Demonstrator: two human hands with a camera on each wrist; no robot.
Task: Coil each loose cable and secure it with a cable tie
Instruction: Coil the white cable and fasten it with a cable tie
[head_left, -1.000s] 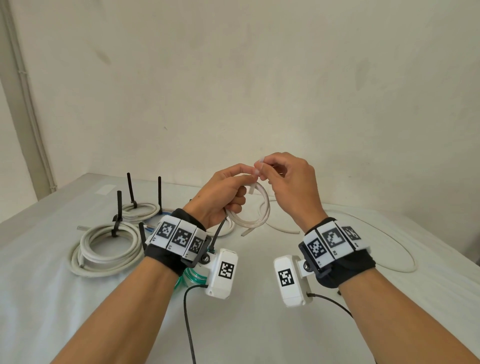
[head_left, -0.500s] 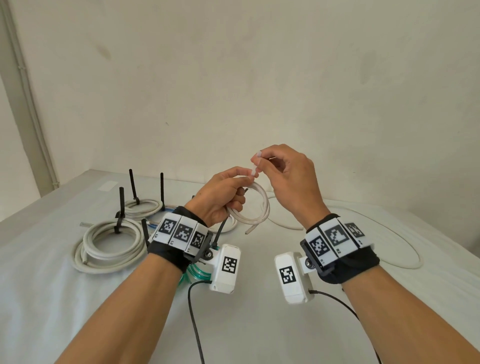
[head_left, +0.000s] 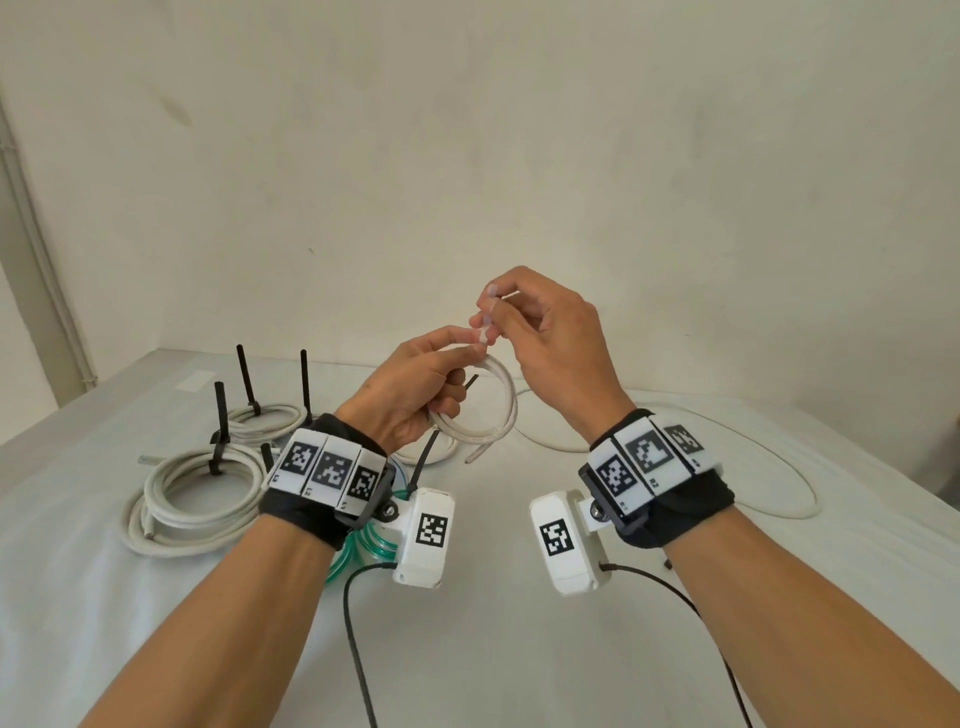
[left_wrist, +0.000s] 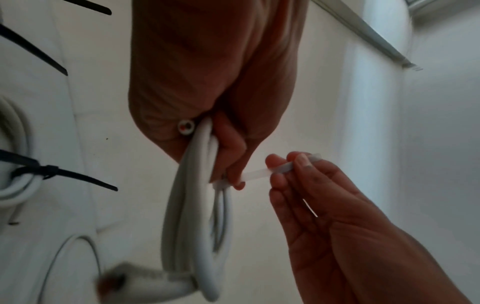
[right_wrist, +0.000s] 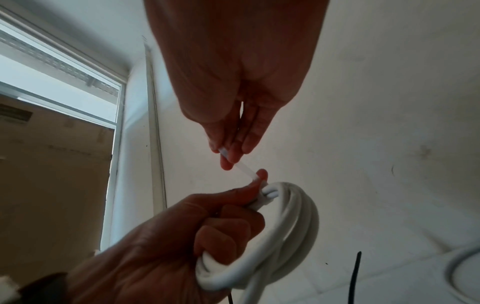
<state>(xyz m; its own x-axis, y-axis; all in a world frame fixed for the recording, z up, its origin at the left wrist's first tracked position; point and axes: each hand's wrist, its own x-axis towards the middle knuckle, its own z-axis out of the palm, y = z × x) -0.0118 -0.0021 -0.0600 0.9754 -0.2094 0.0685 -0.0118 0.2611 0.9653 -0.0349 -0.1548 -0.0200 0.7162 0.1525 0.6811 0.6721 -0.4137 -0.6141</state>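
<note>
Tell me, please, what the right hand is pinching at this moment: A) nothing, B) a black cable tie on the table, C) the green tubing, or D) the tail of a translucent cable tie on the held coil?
D: the right hand pinches the translucent cable tie wrapped round the white coil that the left hand grips.

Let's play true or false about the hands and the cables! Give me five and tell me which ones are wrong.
1. The left hand holds a small white cable coil. True.
2. The right hand pinches a black tie. False: the cable tie is clear-white.
3. The tie is already around the coil. True.
4. The big coils on the table have black ties. True.
5. The right hand is resting on the table. False: it is raised above it.
</note>
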